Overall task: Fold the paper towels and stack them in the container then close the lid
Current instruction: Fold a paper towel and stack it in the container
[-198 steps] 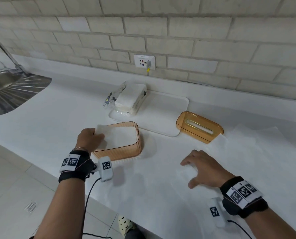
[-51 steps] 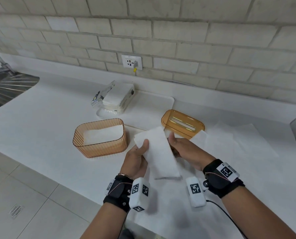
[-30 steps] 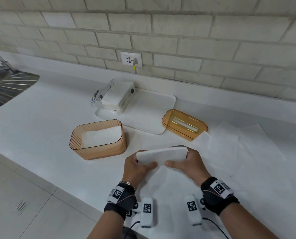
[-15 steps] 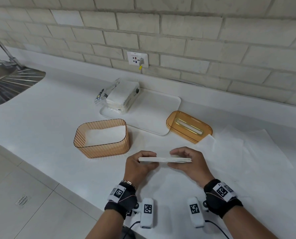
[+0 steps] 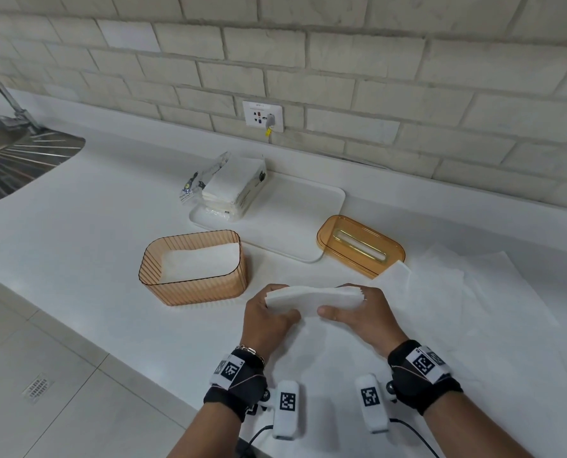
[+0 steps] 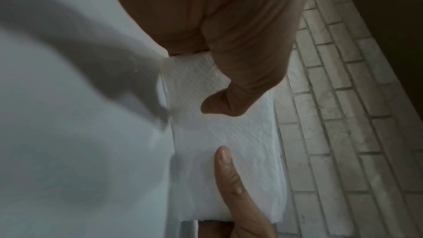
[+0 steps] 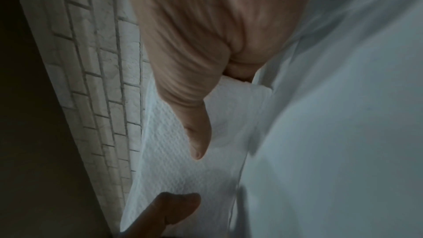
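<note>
A folded white paper towel (image 5: 311, 300) is held just above the counter between both hands. My left hand (image 5: 268, 317) pinches its left end, thumb on the near face. My right hand (image 5: 361, 312) pinches its right end the same way. In the left wrist view the folded paper towel (image 6: 224, 142) shows its embossed face under both thumbs; the right wrist view shows that towel (image 7: 183, 166) too. The ribbed amber container (image 5: 194, 271) stands open to the left with a folded towel inside (image 5: 199, 261). Its amber lid (image 5: 359, 246) with a slot lies at the back right.
Unfolded paper towels (image 5: 473, 299) are spread over the counter to the right and under my hands. A white tray (image 5: 295, 219) behind the container carries an opened pack of towels (image 5: 232, 186). A steel sink (image 5: 14, 163) is far left. The counter edge runs close below my wrists.
The folded towel, held flat and edge-on half a second ago, is now tilted so that its near face shows. Both hands keep their hold and have barely moved.
</note>
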Demonstrator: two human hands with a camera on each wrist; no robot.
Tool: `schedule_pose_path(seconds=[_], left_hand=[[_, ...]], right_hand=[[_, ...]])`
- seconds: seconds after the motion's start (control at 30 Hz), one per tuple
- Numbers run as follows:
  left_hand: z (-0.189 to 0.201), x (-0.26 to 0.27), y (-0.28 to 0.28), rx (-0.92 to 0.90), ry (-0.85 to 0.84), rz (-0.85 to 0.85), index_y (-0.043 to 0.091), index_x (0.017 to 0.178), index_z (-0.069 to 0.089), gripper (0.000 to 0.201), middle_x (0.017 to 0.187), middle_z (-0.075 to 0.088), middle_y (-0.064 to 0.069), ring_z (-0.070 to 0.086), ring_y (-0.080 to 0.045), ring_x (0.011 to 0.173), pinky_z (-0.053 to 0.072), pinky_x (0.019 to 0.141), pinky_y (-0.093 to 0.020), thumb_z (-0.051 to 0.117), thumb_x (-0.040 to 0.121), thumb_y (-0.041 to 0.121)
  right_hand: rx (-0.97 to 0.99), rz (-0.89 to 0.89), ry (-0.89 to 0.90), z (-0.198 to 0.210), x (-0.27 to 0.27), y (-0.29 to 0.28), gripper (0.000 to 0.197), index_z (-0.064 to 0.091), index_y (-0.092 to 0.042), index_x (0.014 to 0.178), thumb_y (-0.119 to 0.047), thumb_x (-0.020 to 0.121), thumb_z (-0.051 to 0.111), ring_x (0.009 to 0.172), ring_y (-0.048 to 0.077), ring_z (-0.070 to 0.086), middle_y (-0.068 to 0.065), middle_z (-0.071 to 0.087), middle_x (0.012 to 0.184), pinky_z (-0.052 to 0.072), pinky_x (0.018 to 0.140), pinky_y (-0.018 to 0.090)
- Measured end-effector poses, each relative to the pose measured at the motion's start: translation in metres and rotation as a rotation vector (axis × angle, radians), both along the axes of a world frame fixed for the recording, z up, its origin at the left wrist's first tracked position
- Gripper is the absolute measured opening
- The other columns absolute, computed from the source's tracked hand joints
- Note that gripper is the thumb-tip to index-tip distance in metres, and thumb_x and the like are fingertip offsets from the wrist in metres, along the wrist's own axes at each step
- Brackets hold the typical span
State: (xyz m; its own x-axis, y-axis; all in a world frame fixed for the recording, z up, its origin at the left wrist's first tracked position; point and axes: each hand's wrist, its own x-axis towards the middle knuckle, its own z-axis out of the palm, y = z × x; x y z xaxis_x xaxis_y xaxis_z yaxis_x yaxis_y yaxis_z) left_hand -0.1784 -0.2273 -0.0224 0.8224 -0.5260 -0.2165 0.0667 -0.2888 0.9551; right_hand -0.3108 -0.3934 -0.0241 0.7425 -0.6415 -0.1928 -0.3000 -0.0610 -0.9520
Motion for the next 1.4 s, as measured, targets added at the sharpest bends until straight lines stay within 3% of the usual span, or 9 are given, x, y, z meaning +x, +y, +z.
schedule_pose_path(seconds=[0.2, 0.4, 0.5, 0.57, 0.77, 0.93, 1.03, 1.2, 1.4], left_hand=[[0.013, 0.014, 0.006, 0.073, -0.091, -0.112, 0.025, 0.104, 0.074, 0.035, 0.097, 0.08, 0.004, 0.076, -0.017, 0.091, 0.063, 0.083, -0.039, 0.087, 0.077, 0.007], [0.062, 0.054, 0.036, -0.018, -0.03, -0.073, 0.018, 0.086, 0.08, 0.007, 0.082, 0.081, 0.003, 0.078, -0.02, 0.075, 0.063, 0.064, -0.032, 0.081, 0.09, 0.012], [0.077, 0.093, 0.06, -0.076, 0.009, 0.103, 0.009, 0.111, 0.077, 0.015, 0.101, 0.081, -0.008, 0.078, -0.027, 0.077, 0.065, 0.063, -0.034, 0.071, 0.097, 0.007], [0.081, 0.123, 0.076, -0.009, -0.1, 0.208, 0.008, 0.112, 0.075, 0.019, 0.097, 0.078, -0.008, 0.07, -0.018, 0.062, 0.062, 0.057, -0.028, 0.063, 0.099, 0.003], [0.074, 0.18, 0.097, 0.244, -0.143, 0.277, 0.002, 0.093, 0.073, 0.022, 0.092, 0.073, -0.02, 0.067, -0.027, 0.059, 0.06, 0.055, -0.028, 0.053, 0.091, -0.005], [0.062, 0.202, 0.092, 0.419, -0.103, 0.234, 0.007, 0.081, 0.073, 0.019, 0.089, 0.077, -0.016, 0.077, -0.035, 0.077, 0.065, 0.084, -0.051, 0.059, 0.069, 0.006], [0.068, 0.199, 0.085, 0.595, -0.195, 0.207, 0.001, 0.093, 0.074, 0.023, 0.098, 0.074, -0.02, 0.07, -0.04, 0.099, 0.057, 0.091, -0.042, 0.058, 0.078, 0.007], [0.064, 0.195, 0.074, 0.728, -0.276, 0.184, -0.003, 0.114, 0.072, 0.026, 0.12, 0.069, -0.026, 0.063, -0.044, 0.117, 0.051, 0.098, -0.043, 0.056, 0.096, 0.006], [0.058, 0.196, 0.073, 0.77, -0.415, 0.165, -0.002, 0.117, 0.07, 0.028, 0.119, 0.07, -0.029, 0.063, -0.048, 0.114, 0.054, 0.094, -0.047, 0.063, 0.091, 0.007]], right_hand=[[0.012, -0.002, -0.005, 0.014, 0.004, 0.001, 0.028, 0.08, -0.018, 0.088, -0.028, 0.069, 0.098, 0.086, 0.017, 0.076, -0.002, 0.081, 0.088, 0.058, 0.077, 0.03], [0.014, 0.004, -0.053, 0.038, -0.004, -0.021, 0.023, 0.081, -0.018, 0.097, -0.018, 0.077, 0.092, 0.09, 0.01, 0.078, -0.006, 0.082, 0.094, 0.06, 0.082, 0.021], [-0.335, -0.048, 0.174, 0.034, -0.026, -0.053, 0.032, 0.079, -0.032, 0.103, -0.028, 0.075, 0.094, 0.104, 0.004, 0.07, -0.018, 0.077, 0.111, 0.05, 0.09, 0.021], [-0.598, -0.064, 0.445, 0.025, -0.047, -0.075, 0.041, 0.076, -0.034, 0.114, -0.033, 0.076, 0.093, 0.121, 0.02, 0.061, -0.009, 0.068, 0.134, 0.047, 0.099, 0.035], [-0.641, -0.036, 0.756, 0.001, -0.084, -0.078, 0.057, 0.061, -0.032, 0.14, -0.056, 0.089, 0.072, 0.143, 0.033, 0.041, 0.004, 0.047, 0.158, 0.039, 0.113, 0.049], [-0.704, 0.009, 0.862, 0.007, -0.074, -0.047, 0.067, 0.046, -0.034, 0.15, -0.07, 0.093, 0.054, 0.141, 0.03, 0.04, 0.002, 0.04, 0.16, 0.042, 0.109, 0.046], [-0.725, 0.07, 0.894, 0.009, -0.065, -0.025, 0.072, 0.038, -0.033, 0.155, -0.074, 0.095, 0.045, 0.14, 0.029, 0.039, 0.003, 0.037, 0.159, 0.044, 0.108, 0.044], [-0.7, 0.146, 0.862, 0.017, -0.049, 0.012, 0.063, 0.034, -0.032, 0.159, -0.063, 0.104, 0.04, 0.14, 0.025, 0.037, 0.005, 0.037, 0.155, 0.045, 0.108, 0.037], [-0.583, 0.182, 0.693, 0.023, -0.046, 0.016, 0.059, 0.043, -0.03, 0.156, -0.03, 0.101, 0.066, 0.141, 0.018, 0.038, -0.002, 0.046, 0.149, 0.042, 0.11, 0.029]])
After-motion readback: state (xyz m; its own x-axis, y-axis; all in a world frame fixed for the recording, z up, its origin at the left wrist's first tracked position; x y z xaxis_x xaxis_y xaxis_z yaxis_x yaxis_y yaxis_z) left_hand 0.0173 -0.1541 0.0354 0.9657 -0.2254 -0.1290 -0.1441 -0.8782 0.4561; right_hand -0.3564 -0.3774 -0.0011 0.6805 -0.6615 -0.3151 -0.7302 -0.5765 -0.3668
